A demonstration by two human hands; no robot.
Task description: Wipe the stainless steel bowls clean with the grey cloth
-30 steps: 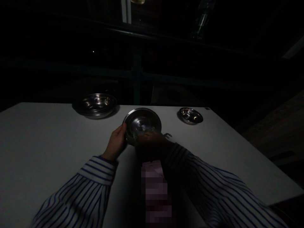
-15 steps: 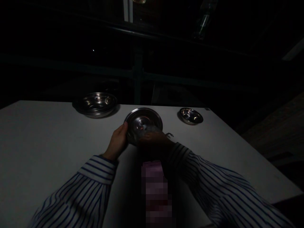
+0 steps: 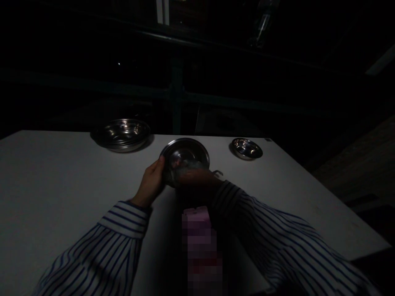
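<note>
My left hand (image 3: pixel 150 181) grips the left rim of a shiny metal bowl (image 3: pixel 182 149), thumb on the rim. The bowl is tilted so its inside faces me. My right hand (image 3: pixel 197 181), dark and blurred, is at the bowl's lower right, closed on a greyish crumpled cloth (image 3: pixel 193 166) pressed against the inside. A thin pale end (image 3: pixel 217 173) sticks out to the right of that hand; I cannot tell whether it is part of the cloth. The right fingers are mostly in shadow.
A stack of wider metal bowls (image 3: pixel 123 146) stands at the back left of the white table (image 3: pixel 77 181). One small metal bowl (image 3: pixel 247 149) sits near the back right corner. A pinkish, pixelated object (image 3: pixel 199 234) shows at bottom centre. Beyond the table it is very dark.
My right hand shifts slightly with the cloth inside the bowl. The left hand keeps its hold on the rim. The other bowls stay in place; the view shifts a little.
</note>
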